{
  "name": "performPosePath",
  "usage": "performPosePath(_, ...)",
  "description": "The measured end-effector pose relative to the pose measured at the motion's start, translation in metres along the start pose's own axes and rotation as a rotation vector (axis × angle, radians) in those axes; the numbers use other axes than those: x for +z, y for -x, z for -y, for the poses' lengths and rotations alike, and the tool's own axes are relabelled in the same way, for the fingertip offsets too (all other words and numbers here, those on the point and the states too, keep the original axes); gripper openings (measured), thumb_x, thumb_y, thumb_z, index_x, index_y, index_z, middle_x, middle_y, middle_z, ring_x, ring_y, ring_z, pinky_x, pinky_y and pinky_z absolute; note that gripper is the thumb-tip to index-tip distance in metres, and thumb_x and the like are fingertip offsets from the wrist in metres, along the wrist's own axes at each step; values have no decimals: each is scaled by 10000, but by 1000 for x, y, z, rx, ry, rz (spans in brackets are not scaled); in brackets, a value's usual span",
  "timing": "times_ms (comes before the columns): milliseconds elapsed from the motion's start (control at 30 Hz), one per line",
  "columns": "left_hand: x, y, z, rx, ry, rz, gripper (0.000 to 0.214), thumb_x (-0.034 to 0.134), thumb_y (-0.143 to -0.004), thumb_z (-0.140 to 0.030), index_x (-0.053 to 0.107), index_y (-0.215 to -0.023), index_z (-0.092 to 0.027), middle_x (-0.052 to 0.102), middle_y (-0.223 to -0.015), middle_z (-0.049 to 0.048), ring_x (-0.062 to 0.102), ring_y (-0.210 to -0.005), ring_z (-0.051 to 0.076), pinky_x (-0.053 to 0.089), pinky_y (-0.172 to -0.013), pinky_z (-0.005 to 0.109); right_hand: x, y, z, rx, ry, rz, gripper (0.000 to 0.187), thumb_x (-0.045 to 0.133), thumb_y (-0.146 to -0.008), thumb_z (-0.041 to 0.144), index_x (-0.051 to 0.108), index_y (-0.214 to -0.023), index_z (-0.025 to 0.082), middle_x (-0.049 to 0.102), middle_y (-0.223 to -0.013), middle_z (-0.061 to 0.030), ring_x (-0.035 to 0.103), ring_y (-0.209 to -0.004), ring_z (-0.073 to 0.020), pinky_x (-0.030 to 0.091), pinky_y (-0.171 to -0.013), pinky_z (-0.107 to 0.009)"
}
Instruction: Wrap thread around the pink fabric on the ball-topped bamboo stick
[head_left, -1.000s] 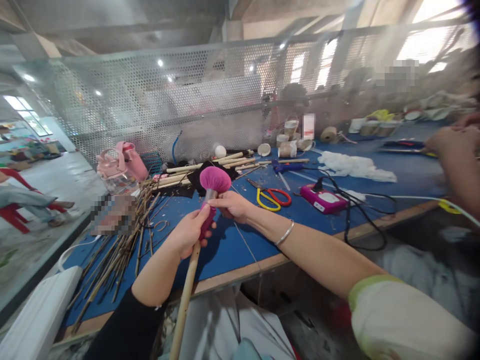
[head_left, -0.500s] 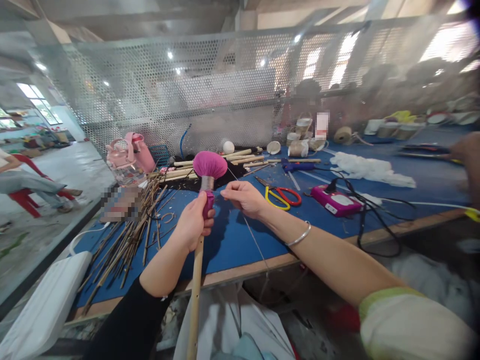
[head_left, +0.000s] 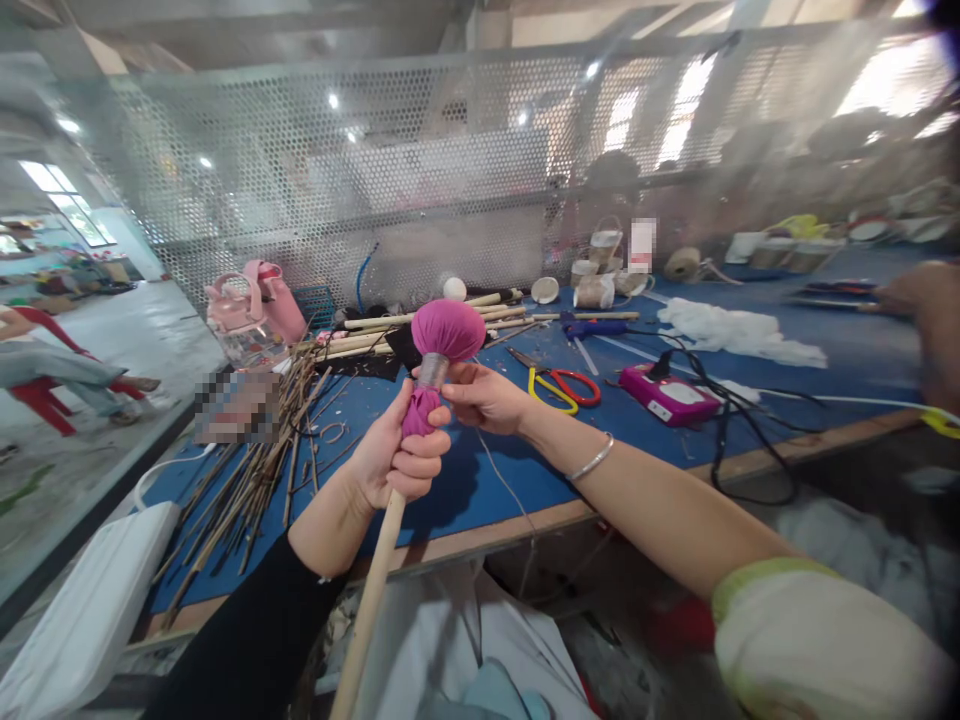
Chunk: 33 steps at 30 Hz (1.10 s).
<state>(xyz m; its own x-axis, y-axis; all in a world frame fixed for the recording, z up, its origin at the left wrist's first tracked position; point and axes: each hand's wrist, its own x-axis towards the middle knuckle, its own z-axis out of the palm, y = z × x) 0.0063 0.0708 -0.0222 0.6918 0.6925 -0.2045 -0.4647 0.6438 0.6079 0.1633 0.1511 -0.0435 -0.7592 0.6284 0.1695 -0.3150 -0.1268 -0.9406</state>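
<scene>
My left fingers (head_left: 420, 465) curled round the magenta cloth (head_left: 422, 412), right fingers (head_left: 469, 395) pressed together beside the silvery binding (head_left: 433, 371), I should draw the thread (head_left: 510, 490) evenly taut.

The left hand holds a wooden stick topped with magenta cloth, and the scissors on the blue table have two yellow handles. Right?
Not quite: the scissors have one yellow handle and one red, as the head view shows. The left hand does hold a wooden stick topped with magenta cloth, and the scissors are on the blue table.
</scene>
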Motion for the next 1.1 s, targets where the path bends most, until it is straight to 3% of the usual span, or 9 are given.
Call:
performPosePath(133,-7,-5,-3,-44,-66,-57,524,374,-781,-691,437,-682,-180,188,-458,-107,27,-323,-10,73,-257,81,5,0,0,57,-110,-22,316,730,-654,346,527,-821,169,198,-418,135,92,-351,-25,59,-342,-172)
performPosePath(200,-8,-11,-2,31,-149,-228,528,362,-793,-684,466,-701,-174,284,-443,-85,151,-294,8,169,-260,100,5,-2,-2,56,-62,-84,325,735,-640,362,503,-765,173,222,-408,135,94,-343,-25,55,-334,-176)
performPosePath(333,-6,-21,2,256,-476,-708,443,420,-828,-596,523,-801,-166,518,-533,-8,408,-329,69,332,-301,165,2,-8,-10,66,133,-225,311,728,-618,371,518,-690,153,294,-385,117,147,-317,-29,75,-314,-202)
performPosePath(400,-4,-22,6,349,-654,-840,377,495,-817,-544,527,-808,-168,558,-593,6,457,-359,81,332,-308,170,1,-11,-15,50,190,-234,297,701,-644,389,532,-663,146,325,-385,101,185,-320,-33,103,-324,-208)
performPosePath(467,-4,-22,9,426,-780,-896,300,556,-804,-477,518,-798,-179,533,-604,-16,447,-361,70,281,-301,157,1,-11,-17,8,245,-211,291,675,-678,404,561,-678,136,374,-414,81,247,-352,-39,159,-355,-203)
performPosePath(667,-15,-19,13,540,-849,-918,140,573,-806,-312,492,-816,-199,481,-563,-49,425,-372,70,264,-347,160,1,-5,-4,-60,500,-274,198,683,-641,296,586,-641,124,448,-494,63,342,-454,-45,241,-437,-187)
performPosePath(867,-19,-19,15,644,-777,-836,143,612,-761,-243,525,-860,-188,519,-577,-34,414,-387,72,247,-369,170,6,2,6,-45,147,-250,169,652,-638,281,555,-625,142,289,-351,116,165,-328,-24,97,-355,-194)
performPosePath(1000,-6,-16,13,574,-755,-813,122,546,-804,-317,491,-840,-214,466,-583,-57,375,-352,53,218,-334,154,10,1,4,-7,97,-250,188,677,-614,270,539,-605,142,314,-348,108,172,-318,-21,82,-337,-186)
performPosePath(1100,5,-12,9,519,-582,-659,196,512,-824,-404,457,-811,-216,431,-576,-67,307,-330,32,185,-314,132,12,-1,2,30,95,-203,216,695,-616,288,536,-610,142,332,-354,104,176,-313,-21,81,-329,-185)
